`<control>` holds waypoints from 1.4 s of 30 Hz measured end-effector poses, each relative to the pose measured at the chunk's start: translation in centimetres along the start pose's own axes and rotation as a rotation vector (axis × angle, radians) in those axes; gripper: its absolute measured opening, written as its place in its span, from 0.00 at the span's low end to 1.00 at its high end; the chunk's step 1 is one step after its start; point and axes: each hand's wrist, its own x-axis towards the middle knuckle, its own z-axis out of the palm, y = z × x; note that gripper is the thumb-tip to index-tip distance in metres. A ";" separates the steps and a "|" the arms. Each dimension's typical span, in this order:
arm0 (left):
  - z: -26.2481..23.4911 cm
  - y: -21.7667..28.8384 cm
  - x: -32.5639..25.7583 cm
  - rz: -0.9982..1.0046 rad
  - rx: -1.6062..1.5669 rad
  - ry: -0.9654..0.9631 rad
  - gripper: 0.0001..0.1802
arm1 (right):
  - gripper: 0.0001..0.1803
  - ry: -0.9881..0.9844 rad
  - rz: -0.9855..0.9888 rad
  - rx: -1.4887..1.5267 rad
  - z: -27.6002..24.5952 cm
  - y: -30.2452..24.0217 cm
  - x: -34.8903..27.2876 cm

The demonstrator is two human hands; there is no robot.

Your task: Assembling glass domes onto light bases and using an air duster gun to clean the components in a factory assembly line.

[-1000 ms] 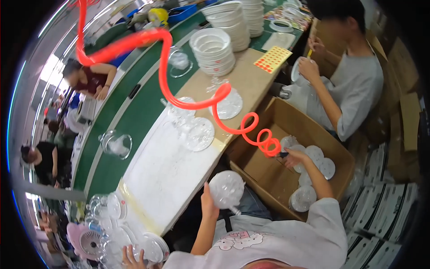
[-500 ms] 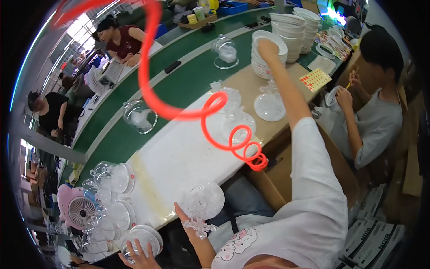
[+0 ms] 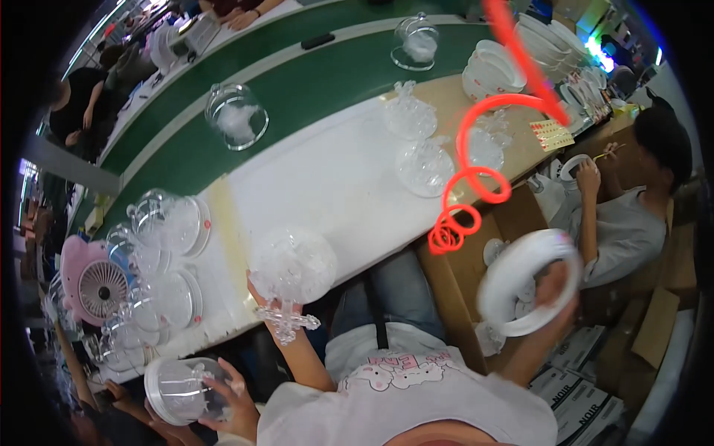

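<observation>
In my left hand (image 3: 257,292) is a clear plastic ornament (image 3: 309,267) with a round disc and a branching, cross-like piece; most of my fingers are hidden beneath it. My right hand (image 3: 554,288) grips a white plastic ring (image 3: 497,291) by its right side, above the cardboard box, both blurred by motion. Similar clear ornaments (image 3: 425,168) stand on the white tabletop ahead. At the lower left, a co-worker's hand (image 3: 236,401) holds a clear dome with a white base (image 3: 178,390).
A red coiled hose (image 3: 483,182) hangs across the view. Several domes on white bases (image 3: 175,293) crowd the table's left, beside a pink fan (image 3: 100,286). White rings (image 3: 494,68) stand stacked at the far right. An open cardboard box (image 3: 454,286) lies below the table edge. A co-worker (image 3: 625,212) sits at right.
My right hand has come back from the stack with a white ring in it. The view has shifted. The co-worker's hand at lower left now holds a dome tipped on its side.
</observation>
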 end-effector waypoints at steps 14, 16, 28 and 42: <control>31.0 -15.1 17.0 0.242 0.053 0.200 0.25 | 0.14 0.048 0.579 0.120 17.8 26.4 -0.9; 24.8 -14.2 20.4 -0.127 -0.360 -0.687 0.24 | 0.20 -0.139 0.679 -0.164 17.2 26.7 -0.9; 34.1 -22.3 22.3 0.241 0.004 -0.130 0.28 | 0.30 -0.668 -0.283 -1.120 23.5 17.3 4.7; 27.1 -22.4 23.3 1.051 2.078 -0.345 0.28 | 0.14 -0.737 0.010 -0.890 25.3 19.1 13.6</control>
